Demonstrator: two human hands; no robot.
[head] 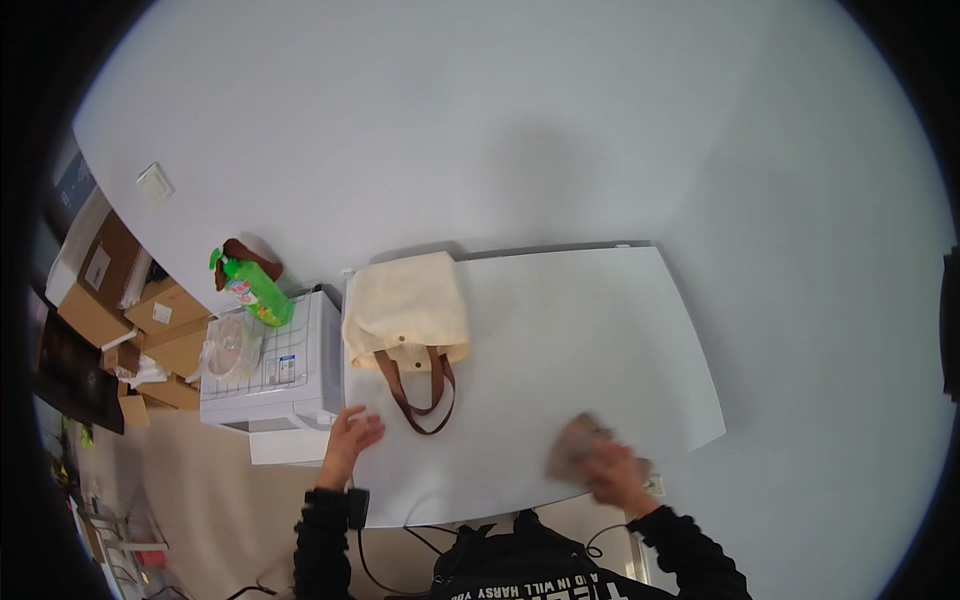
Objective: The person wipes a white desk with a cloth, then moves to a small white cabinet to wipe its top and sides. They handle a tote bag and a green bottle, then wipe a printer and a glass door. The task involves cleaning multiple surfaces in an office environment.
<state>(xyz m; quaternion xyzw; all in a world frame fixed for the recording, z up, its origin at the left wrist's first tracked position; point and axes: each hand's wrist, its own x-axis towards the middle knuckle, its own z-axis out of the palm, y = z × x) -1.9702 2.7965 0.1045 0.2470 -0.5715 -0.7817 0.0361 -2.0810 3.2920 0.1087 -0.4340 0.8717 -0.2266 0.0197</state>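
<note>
My right hand [611, 469] is closed on a greyish-brown cloth [574, 450], blurred, at the front right edge of the white table [555, 337]. At the table's left edge, my left hand [354, 439] has its fingers apart and holds nothing. A cream fabric tote bag [409, 304] with brown handles [420, 409] lies on the table's left part, its handles towards me, beyond and to the right of my left hand. Whether the cloth touches the tabletop cannot be told.
Left of the table stands a white appliance [322, 360] with a wire rack, bearing a green pump bottle [259, 292] and a bowl in clear plastic [229, 349]. Cardboard boxes [161, 307] are stacked farther left. A wall rises behind the table; cables hang near its front edge.
</note>
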